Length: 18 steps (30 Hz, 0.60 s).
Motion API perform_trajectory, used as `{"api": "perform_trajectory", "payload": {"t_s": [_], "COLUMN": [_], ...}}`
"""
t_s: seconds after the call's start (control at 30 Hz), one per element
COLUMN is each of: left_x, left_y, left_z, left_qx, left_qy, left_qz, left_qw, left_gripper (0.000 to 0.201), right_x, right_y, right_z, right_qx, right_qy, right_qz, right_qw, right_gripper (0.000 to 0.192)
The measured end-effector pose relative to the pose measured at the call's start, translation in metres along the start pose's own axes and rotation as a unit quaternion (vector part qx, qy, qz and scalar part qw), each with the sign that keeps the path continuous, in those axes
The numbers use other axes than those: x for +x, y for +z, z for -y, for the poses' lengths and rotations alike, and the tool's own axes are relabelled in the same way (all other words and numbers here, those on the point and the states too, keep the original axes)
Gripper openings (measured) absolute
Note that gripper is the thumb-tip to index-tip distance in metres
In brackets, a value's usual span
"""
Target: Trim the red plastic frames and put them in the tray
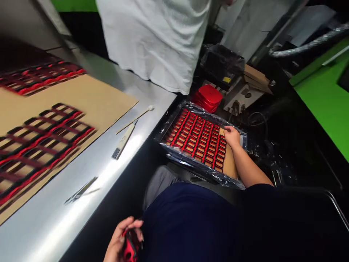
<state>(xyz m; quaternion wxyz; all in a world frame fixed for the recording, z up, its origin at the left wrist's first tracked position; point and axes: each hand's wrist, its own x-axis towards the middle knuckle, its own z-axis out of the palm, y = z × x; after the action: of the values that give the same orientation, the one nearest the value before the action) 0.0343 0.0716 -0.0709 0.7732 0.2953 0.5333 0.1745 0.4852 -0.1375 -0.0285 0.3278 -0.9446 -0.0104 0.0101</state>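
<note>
Beside steel table (pixel 81 203), left hand (pixel 120 240) curled on red-black part (pixel 131 247), right hand (pixel 232 136) outstretched.

The person's right hand (pixel 232 136) rests on a plastic-lined tray (pixel 169 129) of red-and-black frame parts (pixel 196 140) beside the shiny metal tabletop (pixel 89 189), while the left hand (pixel 121 238) grips a small red-and-black piece (pixel 130 247) near the lap.

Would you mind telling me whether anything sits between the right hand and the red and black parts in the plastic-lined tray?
Nothing visible does: the right hand already rests on the tray's far corner, touching the red and black parts. The left hand holds a separate red piece near the lap.
</note>
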Motion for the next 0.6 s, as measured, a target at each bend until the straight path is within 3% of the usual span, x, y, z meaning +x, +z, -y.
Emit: {"api": "perform_trajectory", "payload": {"t_s": [0.07, 0.13, 0.17, 0.2, 0.23, 0.27, 0.3, 0.37, 0.4, 0.47, 0.53, 0.6], "left_x": [-0.008, -0.014, -0.015, -0.015, -0.016, -0.018, -0.023, -0.038, -0.048, -0.067, -0.080, -0.085], "left_y": [0.012, 0.028, 0.035, 0.039, 0.040, 0.039, 0.037, 0.029, 0.024, 0.016, 0.011, 0.009], "left_z": [-0.002, -0.004, -0.005, -0.005, -0.004, -0.001, 0.002, 0.012, 0.018, 0.028, 0.035, 0.037], "left_qx": [-0.067, -0.113, -0.129, -0.139, -0.143, -0.145, -0.139, -0.092, -0.045, 0.078, 0.194, 0.268], "left_qy": [0.008, 0.051, 0.077, 0.113, 0.153, 0.192, 0.230, 0.295, 0.323, 0.374, 0.418, 0.447], "left_qz": [-0.037, -0.038, -0.029, -0.031, -0.041, -0.057, -0.076, -0.109, -0.120, -0.126, -0.124, -0.133], "left_qw": [0.997, 0.992, 0.988, 0.983, 0.977, 0.969, 0.960, 0.945, 0.937, 0.915, 0.879, 0.843], "left_gripper": [0.048, 0.045, 0.046, 0.046, 0.047, 0.047, 0.045, 0.038, 0.032, 0.023, 0.017, 0.014], "right_x": [-0.043, -0.106, -0.141, -0.176, -0.207, -0.234, -0.255, -0.280, -0.285, -0.286, -0.284, -0.285], "right_y": [0.028, 0.059, 0.072, 0.082, 0.090, 0.097, 0.104, 0.118, 0.125, 0.136, 0.140, 0.138], "right_z": [0.029, 0.057, 0.070, 0.080, 0.089, 0.097, 0.105, 0.118, 0.124, 0.136, 0.144, 0.149], "right_qx": [0.022, 0.059, 0.099, 0.130, 0.151, 0.170, 0.187, 0.218, 0.225, 0.217, 0.187, 0.165], "right_qy": [-0.067, -0.149, -0.233, -0.299, -0.345, -0.364, -0.367, -0.332, -0.304, -0.264, -0.258, -0.270], "right_qz": [0.076, 0.232, 0.367, 0.483, 0.558, 0.587, 0.599, 0.611, 0.630, 0.692, 0.750, 0.769], "right_qw": [0.995, 0.959, 0.895, 0.812, 0.740, 0.703, 0.686, 0.685, 0.678, 0.635, 0.580, 0.556], "right_gripper": [0.026, 0.027, 0.034, 0.044, 0.051, 0.046, 0.037, 0.023, 0.021, 0.021, 0.020, 0.019]}}
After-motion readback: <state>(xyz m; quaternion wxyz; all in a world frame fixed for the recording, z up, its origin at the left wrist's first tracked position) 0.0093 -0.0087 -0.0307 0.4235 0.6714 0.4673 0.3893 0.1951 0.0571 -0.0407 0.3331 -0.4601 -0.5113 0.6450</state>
